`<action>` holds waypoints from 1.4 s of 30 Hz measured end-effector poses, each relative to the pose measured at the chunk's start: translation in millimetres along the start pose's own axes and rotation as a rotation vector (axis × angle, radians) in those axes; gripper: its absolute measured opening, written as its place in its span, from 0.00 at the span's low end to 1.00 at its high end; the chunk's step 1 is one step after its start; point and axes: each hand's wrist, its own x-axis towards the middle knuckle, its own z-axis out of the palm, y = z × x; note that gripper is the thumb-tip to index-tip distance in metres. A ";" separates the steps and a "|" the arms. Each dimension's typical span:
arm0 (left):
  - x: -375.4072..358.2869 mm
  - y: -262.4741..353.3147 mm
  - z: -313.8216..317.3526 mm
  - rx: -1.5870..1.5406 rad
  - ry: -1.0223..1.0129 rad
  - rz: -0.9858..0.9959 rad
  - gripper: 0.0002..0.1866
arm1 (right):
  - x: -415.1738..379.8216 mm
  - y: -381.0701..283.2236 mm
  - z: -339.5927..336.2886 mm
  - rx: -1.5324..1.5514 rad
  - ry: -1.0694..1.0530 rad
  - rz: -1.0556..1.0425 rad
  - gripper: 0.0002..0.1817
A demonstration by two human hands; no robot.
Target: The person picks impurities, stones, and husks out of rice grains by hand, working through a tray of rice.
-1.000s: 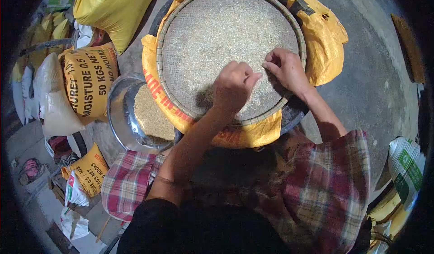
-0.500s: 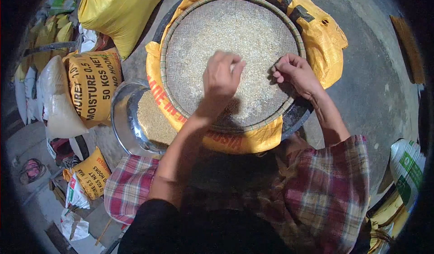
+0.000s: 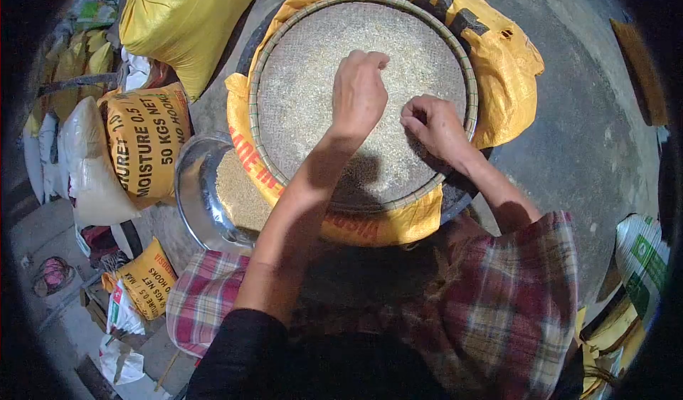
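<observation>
A round woven tray [image 3: 254, 108] with a bamboo rim holds a thin, pale layer of grain [image 3: 313, 65]. Over its middle is my left hand [image 3: 359, 90], back upward, its fingers curled and their tips mostly hidden. My right hand [image 3: 437, 126] is above the tray's right part, with thumb and bent fingers drawn together. Anything held in either hand is too small or too hidden to make out. Under the tray spreads a yellow woven sack [image 3: 501, 80] with black and red lettering.
To the left of the tray stands a metal basin [image 3: 199, 218] containing golden grain [image 3: 245, 190]. Farther left are a printed yellow sack [image 3: 146, 144], a whitish bag [image 3: 96, 165] and a tied yellow sack [image 3: 181, 26]. A green-and-white sack [image 3: 644, 258] lies at right.
My left hand has moved farther forward over the tray, its fingers now pointing away. My right hand has shifted left, from near the rim toward the middle.
</observation>
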 end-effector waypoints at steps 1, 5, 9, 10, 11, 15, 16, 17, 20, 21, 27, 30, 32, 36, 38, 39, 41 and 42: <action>1.2 0.9 2.1 -0.002 0.002 0.003 0.06 | -2.2 -2.2 -0.8 0.044 -0.021 0.065 0.06; 3.9 8.8 -0.4 0.180 -0.128 0.008 0.06 | -8.1 8.0 -9.5 0.182 -0.042 0.199 0.09; -0.7 4.4 -2.5 0.198 -0.107 0.057 0.05 | -3.2 13.4 -20.2 0.272 -0.086 0.283 0.09; -2.6 4.4 -5.7 0.198 -0.108 0.059 0.05 | -0.5 7.6 -27.4 0.428 -0.160 0.410 0.09; -5.2 5.5 -10.1 0.031 -0.113 -0.044 0.05 | 1.3 9.1 -27.2 0.430 -0.156 0.409 0.09; -4.5 -5.7 -8.3 -0.657 -0.150 -0.423 0.06 | 14.0 20.1 -25.4 0.852 -0.081 0.413 0.06; 1.4 -7.9 -5.9 -0.656 -0.148 -0.419 0.06 | 19.8 25.1 -24.2 0.600 -0.024 0.299 0.05; 10.3 -9.5 -1.4 -0.639 -0.154 -0.417 0.07 | 25.8 28.4 -24.3 0.347 0.033 0.184 0.05; 35.8 -4.9 9.9 -0.389 -0.122 -0.251 0.07 | 43.4 23.9 -22.8 0.098 0.133 0.125 0.07; 43.6 -3.0 14.2 -0.155 -0.086 -0.088 0.07 | 48.8 18.8 -22.2 0.099 0.136 0.124 0.07; 55.8 -15.9 38.3 0.082 -0.207 -0.064 0.09 | 74.7 26.6 -13.8 0.006 0.288 -0.005 0.08; 53.3 -9.5 24.1 0.036 -0.195 -0.165 0.09 | 76.0 29.5 -15.1 -0.102 0.259 -0.145 0.09; 49.1 -4.4 5.6 -0.066 -0.207 -0.249 0.11 | 75.1 30.0 -18.0 -0.127 0.198 -0.118 0.08; 45.4 -24.7 -2.6 -0.835 -0.354 -0.509 0.13 | 65.3 33.2 -29.2 0.238 0.204 0.145 0.06; 45.4 -28.7 3.4 -0.669 -0.355 -0.438 0.12 | 60.3 46.6 -32.1 0.457 0.181 0.210 0.06; 45.0 -29.7 6.6 -0.499 -0.356 -0.367 0.11 | 57.6 46.5 -32.5 0.679 0.158 0.275 0.07; 43.0 -3.6 -0.3 -0.293 -0.376 -0.282 0.10 | 51.3 35.9 -36.4 0.565 0.156 0.276 0.06; 42.6 6.9 -1.2 -0.087 -0.393 -0.195 0.09 | 48.3 26.8 -36.5 0.274 0.189 0.166 0.05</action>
